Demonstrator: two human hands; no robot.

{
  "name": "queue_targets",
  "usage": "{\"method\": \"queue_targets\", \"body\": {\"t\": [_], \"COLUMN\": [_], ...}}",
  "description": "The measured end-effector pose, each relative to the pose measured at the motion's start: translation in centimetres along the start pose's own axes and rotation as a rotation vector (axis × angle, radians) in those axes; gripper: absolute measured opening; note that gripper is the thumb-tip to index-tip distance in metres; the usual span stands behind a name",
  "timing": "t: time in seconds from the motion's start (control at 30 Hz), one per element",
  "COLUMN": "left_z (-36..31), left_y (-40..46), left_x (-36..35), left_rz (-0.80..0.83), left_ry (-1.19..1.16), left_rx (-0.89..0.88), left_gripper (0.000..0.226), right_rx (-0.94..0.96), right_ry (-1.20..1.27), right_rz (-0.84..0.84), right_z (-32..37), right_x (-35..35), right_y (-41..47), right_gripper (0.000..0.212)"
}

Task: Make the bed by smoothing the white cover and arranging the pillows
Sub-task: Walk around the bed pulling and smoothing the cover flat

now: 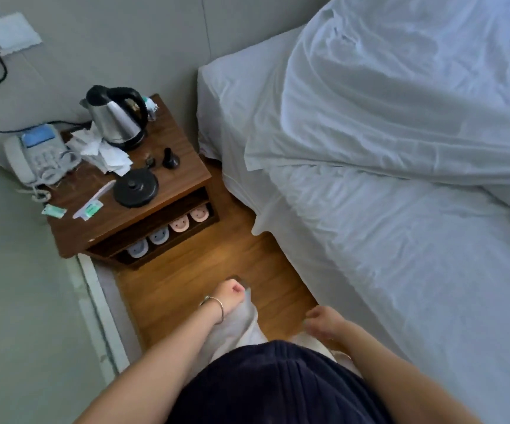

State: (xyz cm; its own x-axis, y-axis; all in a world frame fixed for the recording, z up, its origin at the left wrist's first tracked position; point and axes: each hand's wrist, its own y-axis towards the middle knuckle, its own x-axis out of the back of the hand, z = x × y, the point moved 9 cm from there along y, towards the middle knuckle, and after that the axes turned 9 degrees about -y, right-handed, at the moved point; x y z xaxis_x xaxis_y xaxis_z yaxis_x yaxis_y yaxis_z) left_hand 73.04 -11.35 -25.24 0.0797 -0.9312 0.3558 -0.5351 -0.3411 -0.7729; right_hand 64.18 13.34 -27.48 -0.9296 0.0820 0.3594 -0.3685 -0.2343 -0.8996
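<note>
Left hand grips white cloth beside bed; right hand blurred nearby; nightstand at bed's head.

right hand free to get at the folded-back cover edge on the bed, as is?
Probably yes. The right hand hangs beside the mattress over bare floor, seemingly holding nothing, and nothing stands between it and the white cover. The left hand is busy gripping a white cloth.

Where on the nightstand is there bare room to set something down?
The nightstand front corner, right of the toothbrush packet and below the kettle base, is bare. The back is crowded: kettle, crumpled paper, phone.
</note>
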Motion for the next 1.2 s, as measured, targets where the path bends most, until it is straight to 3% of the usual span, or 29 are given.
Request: {"method": "queue_targets", "body": {"t": [0.07, 0.2, 0.33, 0.47, 0.6, 0.83, 1.07, 1.2], "left_z": [-3.4, -10.2, -16.7, -22.5, -29.8, -39.3, -42.8, -43.2], "left_y": [2.9, 7.9, 11.9, 16.6, 21.1, 27.9, 34.5, 38.4], "left_x": [3.3, 6.6, 6.7, 6.2, 6.9, 11.0, 12.6, 13.4], "left_rz": [0.026, 0.09, 0.19, 0.239, 0.169, -0.093, -0.204, -0.165], "left_ry": [0.057, 0.173, 0.227, 0.274, 0.249, 0.218, 0.274, 0.457], "left_rx": [-0.016, -0.08, -0.131, -0.159, -0.197, -0.225, -0.244, -0.232], "left_gripper": [0.013, 0.011, 0.01, 0.01, 0.026, 0.055, 0.065, 0.098], "right_rx": [-0.03, -0.059, -0.104, -0.136, -0.144, -0.1, -0.367, -0.656], "right_ry": [0.076, 0.168, 0.344, 0.47, 0.629, 0.859, 0.944, 0.983], "right_rz": [-0.126, -0.189, -0.252, -0.424, -0.533, -0.535, -0.624, -0.666], "right_z": [2.6, 6.8, 9.0, 10.0, 10.8, 13.8, 13.5, 11.8], "right_x": [2.1, 5.1, 8.8, 15.6, 23.9, 35.7, 39.9, 39.1], "right_y": [0.4, 1.0, 1.9, 4.5, 7.9, 12.8, 17.0, 18.9], "right_gripper": [0.012, 0.028, 0.024, 0.027, 0.04, 0.082, 0.097, 0.108]}}
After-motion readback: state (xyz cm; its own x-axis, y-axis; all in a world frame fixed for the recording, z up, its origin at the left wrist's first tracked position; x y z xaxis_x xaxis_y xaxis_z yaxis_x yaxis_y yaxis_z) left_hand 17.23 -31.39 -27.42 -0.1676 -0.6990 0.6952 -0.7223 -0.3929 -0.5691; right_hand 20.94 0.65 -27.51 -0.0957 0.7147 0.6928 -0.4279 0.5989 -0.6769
